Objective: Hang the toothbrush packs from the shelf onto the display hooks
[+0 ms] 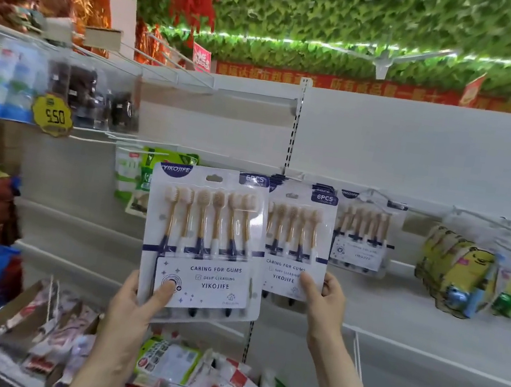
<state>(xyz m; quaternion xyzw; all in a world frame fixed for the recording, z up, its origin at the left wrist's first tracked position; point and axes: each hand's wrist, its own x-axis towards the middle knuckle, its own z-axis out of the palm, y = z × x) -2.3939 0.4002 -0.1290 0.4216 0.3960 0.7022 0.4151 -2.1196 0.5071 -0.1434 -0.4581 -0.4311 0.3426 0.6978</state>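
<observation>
We are holding a toothbrush pack (205, 240) upright in our left hand (135, 303), its grip grasping the lower left corner with the thumb lying across the printed front card. The pack is a white card under a clear blister, with dark blue corner labels reading YIKOJIFE and 6PCS, a dark blue band across the middle, and the words CARING FOR GUMS below. Six brushes are standing side by side inside it, heads up and handles down, with amber necks and alternating dark blue and white grips, so the long axis is running vertically and the face is pointing toward us. The hang slot at the top edge is sitting clear of any hook. Our right hand (324, 298) is pinching the lower right corner of a second toothbrush pack (298, 242), which is hanging just beside and partly behind the first, face toward us, heads up. A third identical pack (362, 234) is hanging on a display hook (380, 195) to the right. Yellow cartoon packs (457, 273) are hanging further right along the white shelving back panel (420, 145).
</observation>
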